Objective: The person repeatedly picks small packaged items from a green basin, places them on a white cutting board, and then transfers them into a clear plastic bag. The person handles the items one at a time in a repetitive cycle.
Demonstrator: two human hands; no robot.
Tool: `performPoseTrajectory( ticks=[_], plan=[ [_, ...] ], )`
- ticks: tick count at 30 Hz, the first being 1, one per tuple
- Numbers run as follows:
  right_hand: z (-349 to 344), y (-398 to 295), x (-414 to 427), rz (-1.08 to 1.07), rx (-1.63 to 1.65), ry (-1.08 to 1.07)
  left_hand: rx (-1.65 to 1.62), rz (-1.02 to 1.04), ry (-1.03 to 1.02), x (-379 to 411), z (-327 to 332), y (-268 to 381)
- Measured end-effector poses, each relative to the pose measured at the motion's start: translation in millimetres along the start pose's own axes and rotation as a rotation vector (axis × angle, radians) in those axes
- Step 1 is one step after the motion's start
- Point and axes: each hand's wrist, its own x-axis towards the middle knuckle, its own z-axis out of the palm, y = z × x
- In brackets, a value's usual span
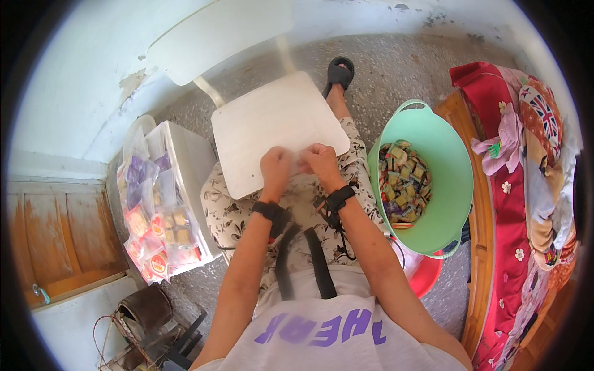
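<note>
My left hand (pixel 277 168) and my right hand (pixel 319 161) are close together over the near edge of a white chair seat (pixel 278 125). Fingers of both hands are bent, and a blurred, clear thing, perhaps thin plastic, seems to lie between them; what it is cannot be told. Black straps are around both wrists. Right of my legs stands a light green plastic tub (pixel 445 181) with many small wrapped packets (pixel 403 181) inside. To the left, clear bags of packaged snacks (pixel 158 227) lie on a white box (pixel 192 153).
A red basin (pixel 429 276) sits partly under the tub. At the right is a wooden-framed bed (pixel 480 259) with red cloth and piled fabrics. The white chair backrest (pixel 222 37) rises ahead. Behind the box, lower left, are a brown object (pixel 146 306) and a wooden door (pixel 65 232).
</note>
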Motion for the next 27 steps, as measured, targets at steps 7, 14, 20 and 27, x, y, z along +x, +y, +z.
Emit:
performPoseTrajectory(
  ticks=[7,14,20,27],
  plan=[
    [2.4,-2.7,-0.3,0.002,-0.010,0.002,-0.092,-0.046,-0.057,2.6,-1.2,-6.4],
    [5.6,-3.4,0.5,-0.046,-0.100,-0.045,-0.113,-0.087,-0.152,4.7,-3.8,-9.9],
    [-0.1,8.5,8.1,-0.038,0.035,-0.023,-0.083,-0.035,-0.259,-4.6,-9.6,11.2],
    [2.4,1.3,2.6,0.001,0.045,-0.005,-0.053,-0.049,-0.267,-3.5,-14.9,10.6]
  ],
)
